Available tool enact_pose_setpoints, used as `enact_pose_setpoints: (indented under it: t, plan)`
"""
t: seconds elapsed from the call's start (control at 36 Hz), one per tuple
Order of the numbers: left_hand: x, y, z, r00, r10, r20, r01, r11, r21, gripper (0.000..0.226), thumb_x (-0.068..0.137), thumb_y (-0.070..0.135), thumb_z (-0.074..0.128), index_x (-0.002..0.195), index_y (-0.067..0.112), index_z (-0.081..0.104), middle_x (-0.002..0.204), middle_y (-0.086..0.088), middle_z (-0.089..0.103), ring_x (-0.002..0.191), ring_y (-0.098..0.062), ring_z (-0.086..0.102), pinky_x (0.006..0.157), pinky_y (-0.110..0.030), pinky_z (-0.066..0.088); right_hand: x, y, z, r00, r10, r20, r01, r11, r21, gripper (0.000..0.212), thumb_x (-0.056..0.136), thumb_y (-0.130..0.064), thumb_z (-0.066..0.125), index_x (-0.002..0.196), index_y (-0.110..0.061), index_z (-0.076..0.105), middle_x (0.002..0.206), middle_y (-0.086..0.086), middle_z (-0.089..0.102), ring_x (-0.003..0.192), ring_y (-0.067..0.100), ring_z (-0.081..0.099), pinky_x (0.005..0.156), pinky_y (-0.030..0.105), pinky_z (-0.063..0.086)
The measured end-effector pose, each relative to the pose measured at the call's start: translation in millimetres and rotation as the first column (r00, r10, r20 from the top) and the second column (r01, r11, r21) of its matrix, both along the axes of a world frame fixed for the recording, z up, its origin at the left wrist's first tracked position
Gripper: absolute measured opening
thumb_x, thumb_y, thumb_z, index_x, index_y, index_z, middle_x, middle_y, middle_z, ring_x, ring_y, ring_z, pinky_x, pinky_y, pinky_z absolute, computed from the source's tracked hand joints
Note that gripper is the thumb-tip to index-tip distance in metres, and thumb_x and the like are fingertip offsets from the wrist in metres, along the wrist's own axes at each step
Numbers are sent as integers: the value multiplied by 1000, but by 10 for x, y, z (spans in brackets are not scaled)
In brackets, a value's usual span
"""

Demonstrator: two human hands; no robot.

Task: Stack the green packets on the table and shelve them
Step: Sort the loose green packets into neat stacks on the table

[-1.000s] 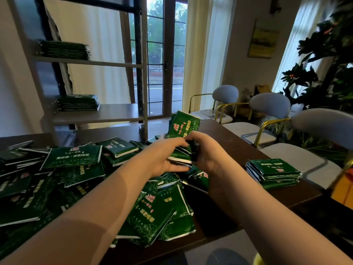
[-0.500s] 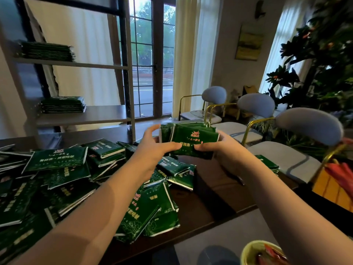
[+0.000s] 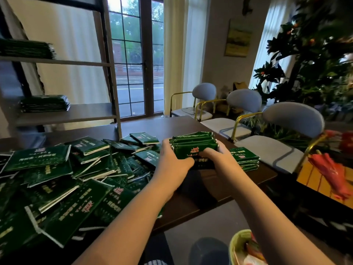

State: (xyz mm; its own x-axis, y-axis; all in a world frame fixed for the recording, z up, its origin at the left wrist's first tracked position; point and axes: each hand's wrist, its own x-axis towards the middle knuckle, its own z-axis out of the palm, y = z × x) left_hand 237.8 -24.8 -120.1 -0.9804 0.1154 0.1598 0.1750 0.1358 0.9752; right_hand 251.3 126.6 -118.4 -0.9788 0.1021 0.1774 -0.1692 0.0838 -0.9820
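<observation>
Near left: loose pile of green packets (image 3: 80,180) sprawled over the dark table (image 3: 206,190), overlapping at all angles. Centre: left hand (image 3: 172,165) and right hand (image 3: 215,159) clamp a small bundle of packets (image 3: 193,147) from either end, edges up, just above the tabletop. Look like thin, light, glossy film pouches; probably slippery and floppy, so the bundle could fan out. Best held squeezed at both short ends, thumbs on the front face. Just right: a squared stack (image 3: 245,158). Far left: shelf (image 3: 66,115) already carrying stacks on two levels.
</observation>
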Motion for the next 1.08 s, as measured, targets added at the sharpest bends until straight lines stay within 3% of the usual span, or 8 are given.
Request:
enact_pose_setpoints:
  t: [0.11, 0.19, 0.31, 0.39, 0.53, 0.72, 0.89, 1.08]
  plan:
    - [198, 143, -159, 999, 33, 22, -34, 999, 36, 73, 82, 0, 71, 127, 38, 28, 121, 3, 53, 95, -4, 57, 59, -9, 48, 196, 21, -150, 1000, -18, 2, 19, 989, -147, 62, 87, -30, 73, 140, -23, 41, 123, 6, 66, 107, 17, 68, 87, 31, 58]
    - [356, 218, -347, 999, 36, 41, -37, 998, 43, 90, 79, -4, 73, 140, 39, 22, 136, -2, 46, 110, -17, 58, 80, -20, 56, 273, 36, -319, 991, -105, 84, 116, 985, -132, 69, 80, -53, 74, 138, -37, 41, 122, -5, 65, 109, 12, 66, 97, 40, 53]
    - [484, 240, -530, 997, 35, 61, -38, 999, 38, 96, 76, -4, 74, 128, 57, 22, 136, 0, 48, 116, -15, 56, 95, -35, 54, 327, 6, -485, 970, -217, 114, 229, 967, -114, 53, 85, -57, 65, 131, -36, 48, 119, -11, 63, 103, 4, 64, 81, 27, 54]
    - [499, 221, -571, 999, 34, 25, -34, 999, 6, 101, 74, -3, 76, 122, 69, 23, 137, 4, 46, 120, -15, 54, 97, -35, 54, 327, 17, -549, 965, -246, 91, 255, 960, -113, 52, 83, -62, 65, 125, -33, 56, 118, -7, 67, 105, 9, 67, 89, 37, 56]
    - [436, 133, -588, 1000, -24, -6, 24, 1000, -20, 99, 77, -2, 75, 127, 65, 21, 141, 7, 43, 121, -11, 54, 79, -13, 52, 277, 21, -504, 952, -299, 61, 304, 920, -245, 31, 95, -47, 57, 110, -20, 65, 104, 6, 72, 95, 19, 71, 76, 36, 60]
    - [366, 77, -566, 995, -102, 5, 102, 981, -163, 101, 85, 4, 69, 141, 59, 4, 147, 5, 34, 120, -11, 52, 90, -20, 48, 170, -77, -488, 929, -362, 80, 370, 897, -240, 45, 99, -54, 45, 99, -16, 70, 98, 13, 73, 90, 27, 72, 82, 51, 59]
    - [360, 34, -581, 1000, -9, 9, 10, 993, -121, 83, 87, 1, 64, 140, 46, 18, 130, 4, 51, 107, -6, 58, 87, -22, 52, 216, 87, -445, 989, 11, 150, -9, 1000, -14, 45, 85, -57, 60, 122, -31, 56, 112, 0, 72, 98, 11, 71, 82, 30, 56]
    - [378, 55, -586, 999, 48, 4, -47, 992, -113, 75, 86, 2, 64, 139, 39, 26, 127, 7, 52, 111, -8, 55, 94, -25, 46, 253, 337, -379, 938, 273, 213, -298, 950, 94, 87, 81, 10, 68, 145, -38, 36, 129, -3, 64, 118, 16, 63, 99, 37, 52]
